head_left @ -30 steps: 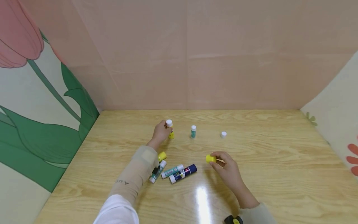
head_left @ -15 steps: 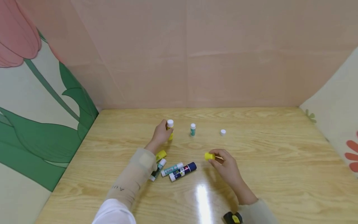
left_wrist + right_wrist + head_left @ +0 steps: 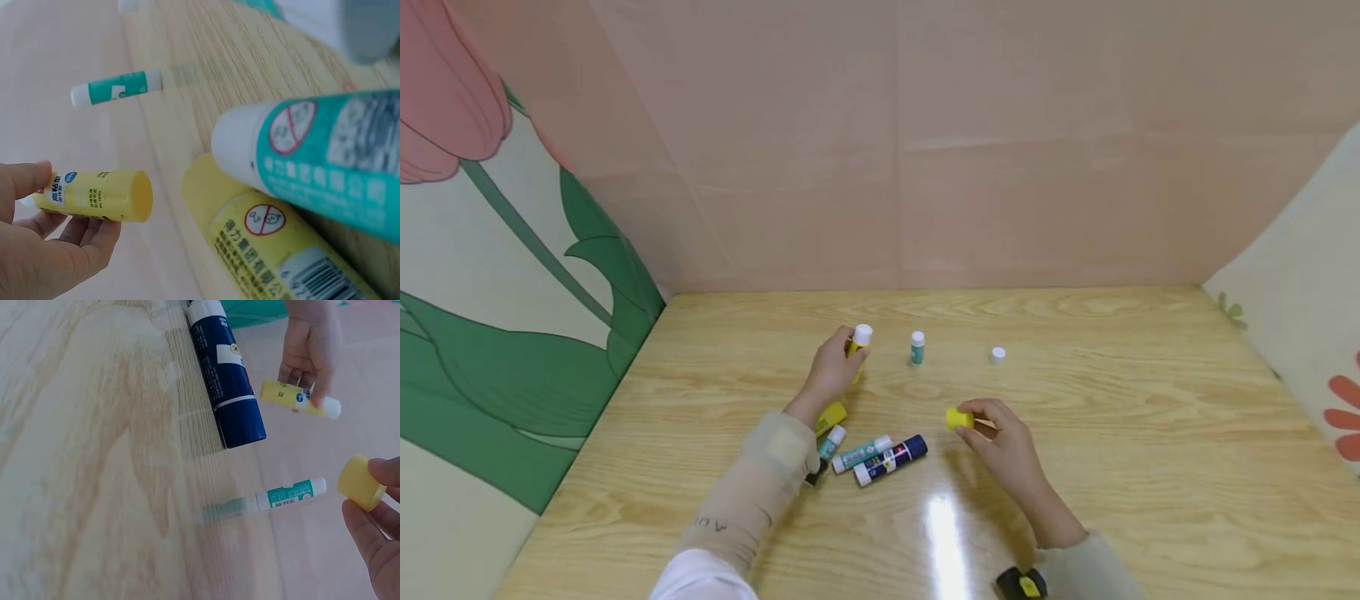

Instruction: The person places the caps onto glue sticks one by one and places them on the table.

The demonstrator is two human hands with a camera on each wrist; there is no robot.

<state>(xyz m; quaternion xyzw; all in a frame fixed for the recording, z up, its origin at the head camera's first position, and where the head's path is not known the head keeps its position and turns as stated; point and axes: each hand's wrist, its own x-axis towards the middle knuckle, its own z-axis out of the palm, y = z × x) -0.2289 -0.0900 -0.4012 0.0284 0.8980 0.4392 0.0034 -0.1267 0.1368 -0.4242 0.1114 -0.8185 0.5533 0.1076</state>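
My left hand [image 3: 830,371] grips a yellow glue stick [image 3: 94,195] by its side, its white end [image 3: 862,334] pointing up and leaning slightly right. A rounded opening shows at its lower end in the left wrist view. Thumb and fingers of my right hand [image 3: 1011,446] pinch a yellow cap [image 3: 360,482] above the table, right of the lying glue sticks. Between the hands, farther back, a teal glue stick with a white top [image 3: 917,350] stands upright. A small white cap [image 3: 997,356] sits to its right.
Several glue sticks lie in front of my left hand: a yellow one [image 3: 831,417], a teal one [image 3: 832,442] partly behind the wrist strap, another teal one [image 3: 861,454] and a navy one [image 3: 891,461]. A pinkish sheet [image 3: 895,167] rises behind the wooden table [image 3: 1112,400].
My left hand has shifted slightly right and toward me, and the yellow glue stick has gone from upright to tilted. My right hand has drifted slightly left with the yellow cap.
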